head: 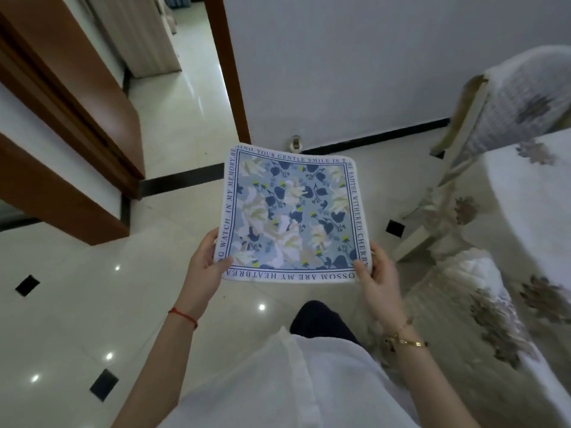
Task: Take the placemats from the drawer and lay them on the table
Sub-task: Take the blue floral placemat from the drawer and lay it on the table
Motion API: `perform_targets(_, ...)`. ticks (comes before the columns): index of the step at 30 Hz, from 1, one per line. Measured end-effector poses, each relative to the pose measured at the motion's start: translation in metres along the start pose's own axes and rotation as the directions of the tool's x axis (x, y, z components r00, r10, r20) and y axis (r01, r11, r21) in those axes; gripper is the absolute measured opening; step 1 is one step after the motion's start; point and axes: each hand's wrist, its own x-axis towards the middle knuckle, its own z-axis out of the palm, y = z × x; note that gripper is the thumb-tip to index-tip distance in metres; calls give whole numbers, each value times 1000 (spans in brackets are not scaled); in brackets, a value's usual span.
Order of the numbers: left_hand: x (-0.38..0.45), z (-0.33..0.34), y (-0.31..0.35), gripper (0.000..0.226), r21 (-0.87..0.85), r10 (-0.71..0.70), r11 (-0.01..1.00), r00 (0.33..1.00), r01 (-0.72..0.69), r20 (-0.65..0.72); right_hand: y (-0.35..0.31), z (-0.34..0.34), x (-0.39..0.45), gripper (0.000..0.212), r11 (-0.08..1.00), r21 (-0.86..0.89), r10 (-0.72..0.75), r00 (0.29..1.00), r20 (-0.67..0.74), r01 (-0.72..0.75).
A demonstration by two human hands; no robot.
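Glossy cream floor tiles (77, 304) with small black diamond insets fill most of the view, meeting a white wall (340, 72) along a dark baseboard, with a brown wooden door frame (228, 72) opening onto another room at the upper left. At the right edge stands a table (537, 211) draped in a pale cloth with grey flower motifs, and beside it a cream chair (463, 143) with a patterned cover over its back. A person in a white top holds one placemat (290, 211) out flat in the air in front of them, above the floor and well apart from the table. The placemat is square, with a blue and cream floral print, a dark blue border line and printed lettering running around its white edge. The left hand (205, 264) grips the near left corner, thumb on top and fingers underneath; a red string circles that wrist. The right hand (378, 273) pinches the near right corner in the same way, and a gold bracelet sits on that wrist. The far edge of the placemat curls slightly upward.
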Motion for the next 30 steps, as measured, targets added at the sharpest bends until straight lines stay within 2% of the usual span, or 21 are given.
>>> perform_targets(8,169,57,18,53,5,-36,999,986,36,163,14,-15,122,37,999,-18,31,978,-205,-35)
perform_targets(18,383,206,94,58,0,0,1000,955,-1,297,-14,-112,329,35,997,-69,7,930,-366,-34)
perform_targets(24,485,274,120,56,-5,-27,999,915,31,401,-19,-146,413,37,991,-124,-27,872,-488,-39)
perform_targets(30,606,355,128,50,29,-49,999,850,39,524,-11,-179,499,38,986,-122,15,789,-614,-114)
